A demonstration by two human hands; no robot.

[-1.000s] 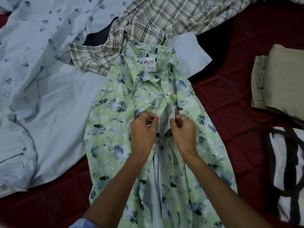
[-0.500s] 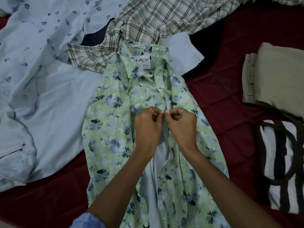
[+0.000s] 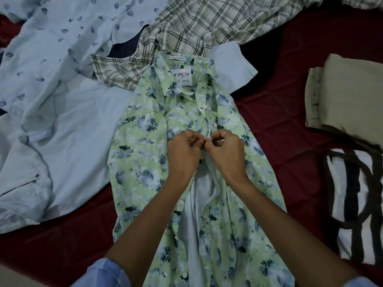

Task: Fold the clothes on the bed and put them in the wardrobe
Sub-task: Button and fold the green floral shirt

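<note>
Fingers (image 3: 199,141) pinch floral shirt (image 3: 143,154) placket (collar buttoned).

The floral shirt (image 3: 145,154) is cut off by the bottom edge, so its hem is not seen. Its placket at chest height is covered by the left hand (image 3: 183,154) and right hand (image 3: 226,154); whether the button between the curled fingers (image 3: 194,141) is fastened cannot be told. The small print under the collar label (image 3: 182,75) is too small to be read. The plaid shirt (image 3: 207,23) and the leaf-print shirt (image 3: 51,38) are cropped by the top edge. The khaki trousers (image 3: 348,100) and the striped garment (image 3: 356,204) are cut off at the right edge. A dark garment (image 3: 122,49) is mostly buried under the shirts.
</note>
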